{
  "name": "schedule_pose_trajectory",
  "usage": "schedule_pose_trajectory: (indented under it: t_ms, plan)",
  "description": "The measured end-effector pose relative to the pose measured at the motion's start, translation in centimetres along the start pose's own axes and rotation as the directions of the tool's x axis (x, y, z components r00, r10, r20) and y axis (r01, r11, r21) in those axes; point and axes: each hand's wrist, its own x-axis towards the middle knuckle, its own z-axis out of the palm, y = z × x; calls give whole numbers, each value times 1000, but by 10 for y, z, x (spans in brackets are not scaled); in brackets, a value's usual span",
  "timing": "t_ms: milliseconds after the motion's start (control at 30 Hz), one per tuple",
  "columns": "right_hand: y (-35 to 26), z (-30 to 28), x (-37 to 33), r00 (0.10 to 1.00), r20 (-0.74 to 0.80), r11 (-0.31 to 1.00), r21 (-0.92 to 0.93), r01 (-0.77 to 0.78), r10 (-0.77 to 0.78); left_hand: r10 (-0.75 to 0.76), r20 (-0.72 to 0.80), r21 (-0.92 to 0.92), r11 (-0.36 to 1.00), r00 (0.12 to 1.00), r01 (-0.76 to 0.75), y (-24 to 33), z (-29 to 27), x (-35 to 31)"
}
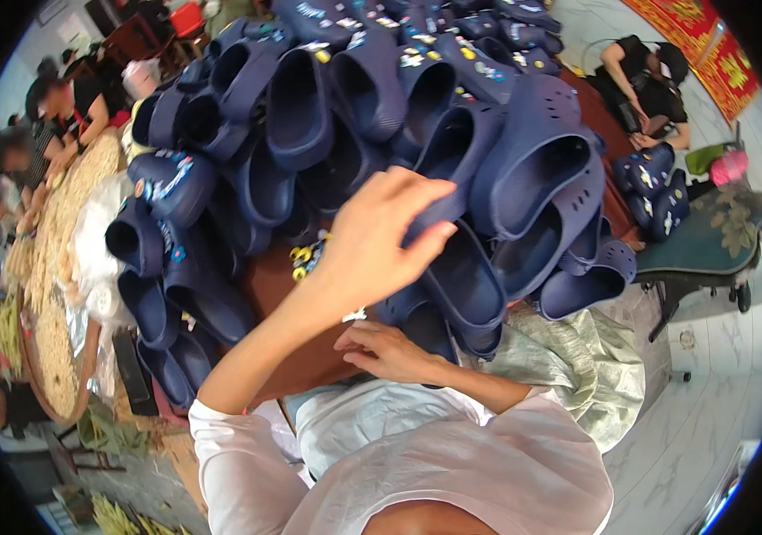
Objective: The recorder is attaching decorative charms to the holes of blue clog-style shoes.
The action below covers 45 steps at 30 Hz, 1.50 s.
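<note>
A large heap of navy blue clogs (300, 116) covers the brown table (296, 334) in front of me. My left hand (385, 227) reaches over the middle of the heap, its thumb and index finger apart beside the heel of a navy clog (457, 147). Whether the fingers touch it I cannot tell. My right hand (390, 352) rests low at the table's near edge, fingers loosely bent and apart, holding nothing that I can see. Just above its fingertips lies a small white piece (356, 315). Small yellow and black charms (305, 257) show left of my left forearm.
At the left stands a round table with pale small pieces (55, 330), with people seated around it. A dark green chair (706, 236) is at the right, near charm-covered clogs (653, 192) and a seated person (644, 94). A pale green sack (577, 370) lies by my right arm.
</note>
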Motion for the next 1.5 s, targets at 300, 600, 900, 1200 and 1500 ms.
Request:
schedule_pose_trajectory:
  t_ms: [300,600,900,1200,1500]
  plan:
    - [17,5,10,986,-64,984,-98,146,-152,-44,38,431,902,998,23,19,82,69]
    - [28,13,15,990,-52,985,-115,125,-132,-60,-46,383,921,997,73,11,88,80]
    - [16,-1,11,997,-18,983,-169,69,-73,-92,-228,93,989,969,116,23,-12,-8]
    - [7,-6,22,999,21,976,-213,38,-34,-485,-377,-106,869,789,483,14,-81,-225]
    - [6,-3,42,994,18,798,-596,96,-107,-783,-424,-95,538,455,838,44,-19,-356]
